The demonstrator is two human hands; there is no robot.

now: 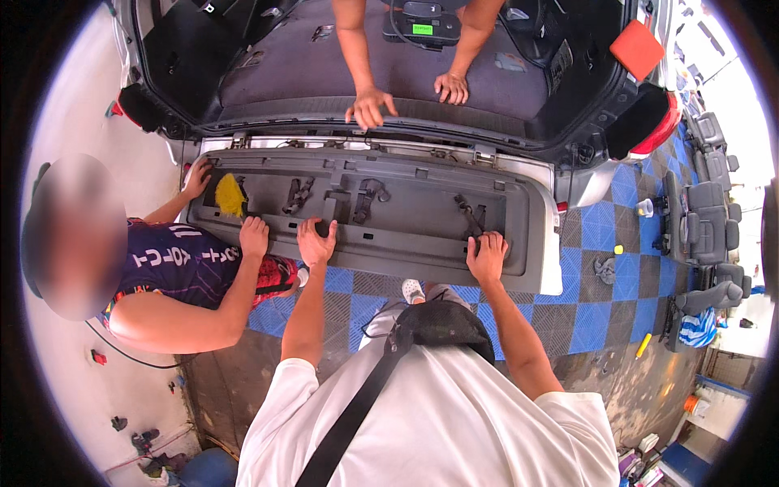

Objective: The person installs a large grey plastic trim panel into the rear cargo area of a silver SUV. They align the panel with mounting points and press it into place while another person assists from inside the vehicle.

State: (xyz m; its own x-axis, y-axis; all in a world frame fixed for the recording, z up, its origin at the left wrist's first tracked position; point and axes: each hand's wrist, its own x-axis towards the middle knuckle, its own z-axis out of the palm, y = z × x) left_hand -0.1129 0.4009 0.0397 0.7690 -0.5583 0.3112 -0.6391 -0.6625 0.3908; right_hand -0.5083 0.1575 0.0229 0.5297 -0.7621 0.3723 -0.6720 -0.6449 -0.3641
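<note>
A long grey plastic tailgate panel [422,243] lies across the lowered tailgate [552,243] at the back of a car. My left hand [316,242] grips its near rim close to the middle, thumb spread away from the fingers. Farther right, my right hand [488,258] has its fingers curled over the same rim. Inside the panel's recess are dark straps or brackets [371,200]. A fluffy yellow cloth or brush head [230,195] sits at its left end, near a co-worker's hand [254,235].
On the left, a co-worker [178,260] has both hands on the panel. Another person's arms [357,49] reach over the carpeted cargo floor [284,81]. Removed car seats [706,211] stand on blue and grey floor tiles [590,280]. An orange-red pad [637,50] shows at the car's right side.
</note>
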